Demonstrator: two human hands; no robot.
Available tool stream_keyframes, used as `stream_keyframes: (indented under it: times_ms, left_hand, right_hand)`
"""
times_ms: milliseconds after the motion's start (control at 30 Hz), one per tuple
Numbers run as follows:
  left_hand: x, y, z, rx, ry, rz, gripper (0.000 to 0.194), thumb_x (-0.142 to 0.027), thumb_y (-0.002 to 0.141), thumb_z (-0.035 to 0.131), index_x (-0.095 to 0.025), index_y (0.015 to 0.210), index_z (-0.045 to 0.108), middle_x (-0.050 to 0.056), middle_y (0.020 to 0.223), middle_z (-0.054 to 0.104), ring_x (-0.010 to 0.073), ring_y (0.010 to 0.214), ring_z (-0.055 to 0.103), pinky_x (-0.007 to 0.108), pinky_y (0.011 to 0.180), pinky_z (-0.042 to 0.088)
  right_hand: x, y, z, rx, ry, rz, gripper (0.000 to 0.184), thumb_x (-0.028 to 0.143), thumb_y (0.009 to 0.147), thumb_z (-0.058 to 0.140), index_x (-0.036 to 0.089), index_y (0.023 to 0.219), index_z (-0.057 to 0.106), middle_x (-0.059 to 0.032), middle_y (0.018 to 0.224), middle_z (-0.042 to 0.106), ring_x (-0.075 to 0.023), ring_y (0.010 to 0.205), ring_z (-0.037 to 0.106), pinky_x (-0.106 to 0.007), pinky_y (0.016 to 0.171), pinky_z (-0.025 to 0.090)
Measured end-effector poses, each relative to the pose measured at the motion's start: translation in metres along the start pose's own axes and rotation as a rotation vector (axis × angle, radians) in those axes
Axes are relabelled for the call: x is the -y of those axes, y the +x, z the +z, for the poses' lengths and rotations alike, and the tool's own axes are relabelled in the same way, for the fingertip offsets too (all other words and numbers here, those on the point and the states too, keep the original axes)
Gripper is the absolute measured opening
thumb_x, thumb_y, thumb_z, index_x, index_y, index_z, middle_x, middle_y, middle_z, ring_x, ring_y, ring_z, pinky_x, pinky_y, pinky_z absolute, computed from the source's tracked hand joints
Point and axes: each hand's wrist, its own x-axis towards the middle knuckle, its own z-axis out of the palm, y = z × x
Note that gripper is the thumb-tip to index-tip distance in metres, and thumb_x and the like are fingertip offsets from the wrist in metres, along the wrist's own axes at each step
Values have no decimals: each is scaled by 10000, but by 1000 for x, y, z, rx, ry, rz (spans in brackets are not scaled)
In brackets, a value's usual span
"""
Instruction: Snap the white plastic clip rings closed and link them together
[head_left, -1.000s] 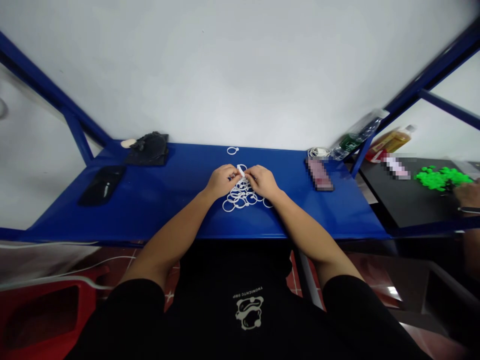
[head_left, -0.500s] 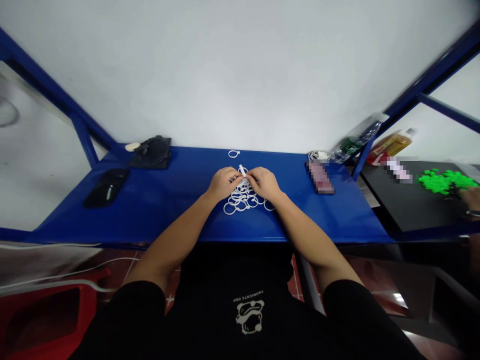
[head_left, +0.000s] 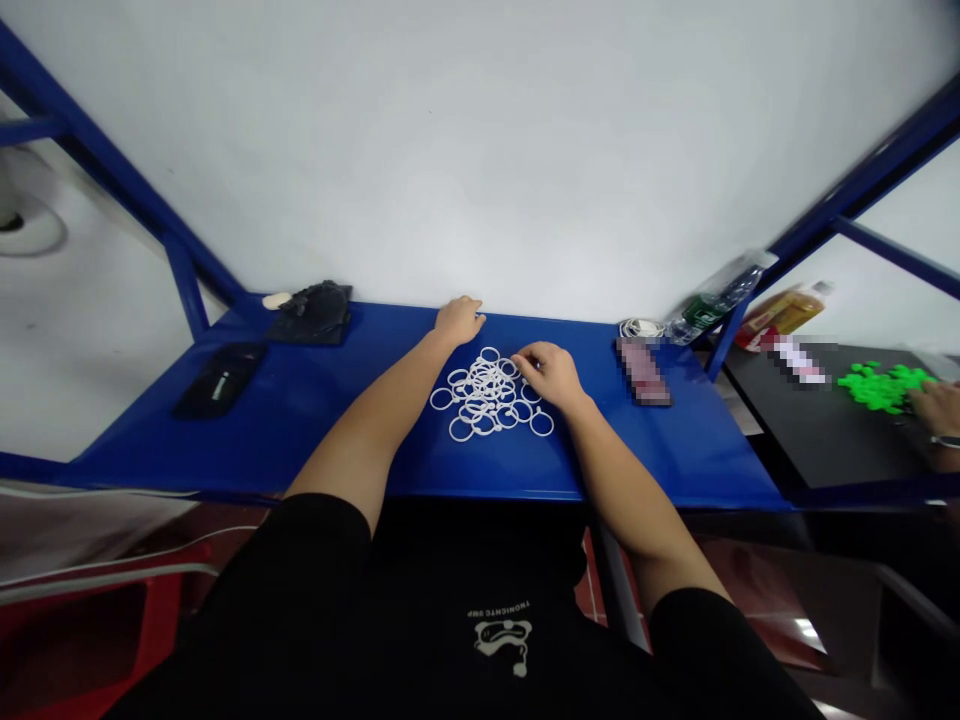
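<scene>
Many thin white plastic rings with small knobs lie in a loose pile at the middle of the blue table. My left hand reaches past the pile to the table's back edge by the wall. Its fingers are apart, and no ring shows in them; whatever lies beneath the hand is hidden. At the pile's right edge, my right hand hovers or rests with loosely bent fingers and a gap at the thumb. The fingertips are close to a white ring; whether they touch it I cannot tell.
On the left are a black phone-like object and a crumpled black bag. A coiled white cable, a blurred-out phone-like item and a clear bottle stand right. Another person's hand touches green pieces.
My hands have parted from a white piece held between them over the pile. The left went back to where a lone ring lay; the right shifted slightly right.
</scene>
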Motion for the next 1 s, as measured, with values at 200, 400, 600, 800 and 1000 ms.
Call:
stream_keyframes:
  times_ms: [200, 400, 600, 800, 1000]
  left_hand:
    - [-17, -22, -15, 188, 225, -35, 301, -288, 976, 639, -203, 1194, 829, 151, 1305, 741, 355, 1200, 687, 477, 1023, 529]
    - [-33, -47, -32, 213, 233, -48, 251, -209, 948, 639, -210, 1130, 811, 142, 1243, 769, 334, 1145, 718, 474, 1002, 508]
    - [-46, -78, -42, 20, -70, -36, 152, -189, 929, 714, -230, 1043, 806, 56, 1003, 827, 243, 917, 749, 376, 884, 543]
    - [-69, -121, -33, -262, -316, 189, 65, -205, 931, 762, -214, 990, 788, 34, 888, 796, 186, 777, 705, 349, 852, 556]
    - [-69, -125, -34, -219, -337, 252, 21, -200, 926, 780, -216, 913, 787, 24, 879, 785, 172, 754, 688, 346, 834, 545]
  right_hand:
    - [4, 1, 2, 61, 15, 51, 214, 342, 1047, 655, 203, 937, 775, -61, 882, 780, -212, 827, 679, -336, 789, 478]
    - [6, 2, 8, 114, 34, 73, 195, 338, 1047, 665, 206, 956, 775, -54, 899, 778, -199, 827, 669, -324, 784, 462]
    - [6, -1, 11, 65, 56, 73, 221, 331, 1054, 625, 205, 1133, 787, -74, 987, 792, -215, 879, 698, -342, 820, 512]
    - [13, -6, 17, -10, 61, -40, 325, 371, 1112, 531, 222, 1285, 762, -99, 1029, 784, -243, 935, 714, -373, 882, 555]
    - [15, -8, 11, 64, 12, -134, 319, 373, 1124, 507, 218, 1200, 775, -112, 1057, 798, -257, 972, 723, -375, 893, 552]
